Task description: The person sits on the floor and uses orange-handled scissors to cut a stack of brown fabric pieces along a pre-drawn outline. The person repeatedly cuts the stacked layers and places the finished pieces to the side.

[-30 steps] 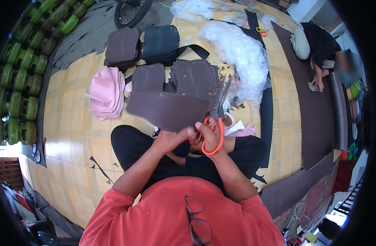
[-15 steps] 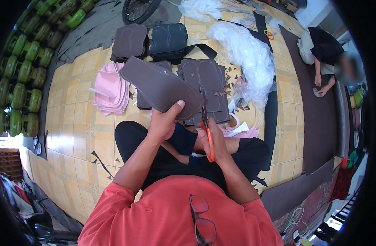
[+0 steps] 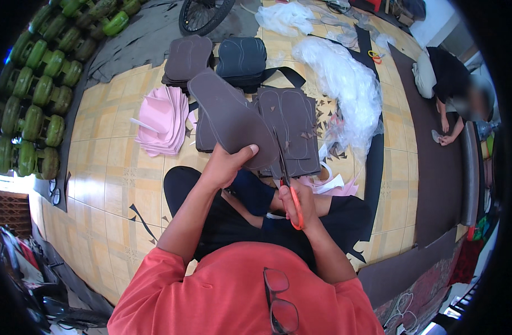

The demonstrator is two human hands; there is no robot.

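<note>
My left hand (image 3: 227,166) grips a dark brown, sole-shaped sheet (image 3: 233,116) by its near end, thumb on top. In my right hand (image 3: 307,198) is a pair of scissors (image 3: 296,212) with orange handles. Its blades lie at the sheet's right edge, near the wide end; whether they are closed I cannot make out. Just beyond, a stack of brown sheets (image 3: 292,125) carries drawn sole outlines, with small dark scraps on top. Another brown stack (image 3: 205,137) is partly hidden under the held sheet.
Pink sheets (image 3: 162,120) lie at the left. Farther off are brown (image 3: 189,56) and black (image 3: 242,56) outlined stacks. Crumpled clear plastic (image 3: 345,84) lies right of centre. A person (image 3: 451,78) sits at the far right by a long dark sheet (image 3: 440,184). Green gas cylinders (image 3: 35,95) fill the left.
The held sheet has swung more upright, its far end turning to the right. My right hand and the scissors have shifted slightly nearer to me. The whole view has moved a little.
</note>
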